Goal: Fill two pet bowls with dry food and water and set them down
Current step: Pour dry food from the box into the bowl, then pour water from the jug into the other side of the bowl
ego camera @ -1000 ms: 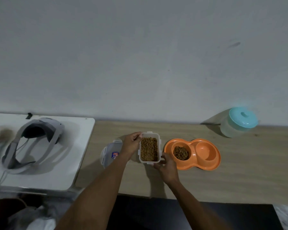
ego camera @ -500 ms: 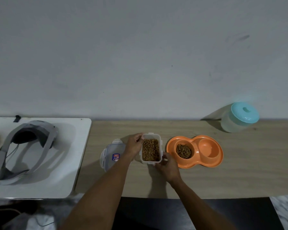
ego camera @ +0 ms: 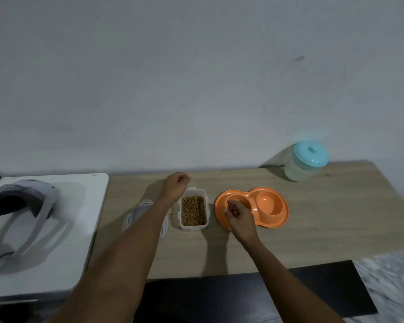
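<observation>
Kibble (ego camera: 233,208) seemingly in curled right hand (ego camera: 241,221)
</observation>
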